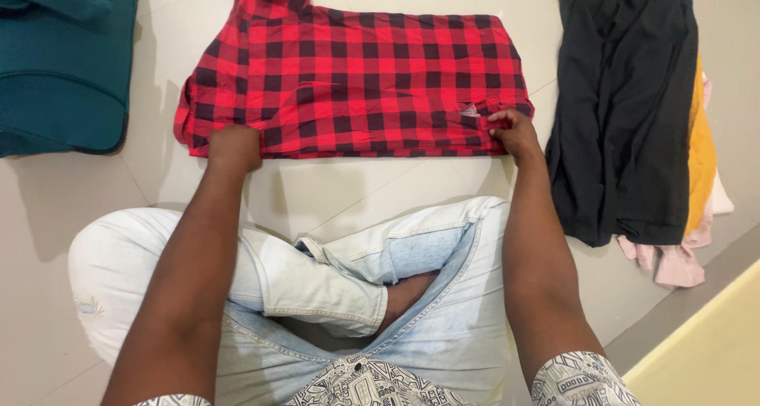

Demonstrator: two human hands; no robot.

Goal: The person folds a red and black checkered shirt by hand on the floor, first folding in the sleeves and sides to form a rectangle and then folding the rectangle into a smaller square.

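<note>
on the floor in front of crossed legs, both hands sit at the near edge of a red and black checked shirt (356, 77). left hand (233, 147) is closed down on the near left corner of the fabric, knuckles up, fingers tucked out of sight, so it looks clamped on the shirt edge but the grip itself is hidden. right hand (513, 131) pinches the near right corner, thumb and fingers shut on a fold of cloth next to a small pale label. hands are well apart, one at each end of the hem side.

progress, as a judgement: shirt lies flat on the pale tiled floor (317, 192), already brought into a rough rectangle, with a sleeve or collar part sticking out at the far left top. sides look folded in; the lengthwise fold does not look done yet, so roughly midway.

outward: light blue jeans (412, 295) of the seated person fill the near view. right of the shirt, well apart from it, a black garment (625, 113) lies over a yellow garment (701, 161) and a pink garment (673, 259), unfolded. far left, a teal bag (63, 66) rests on the floor. a yellow surface edge shows at the near right corner.
</note>
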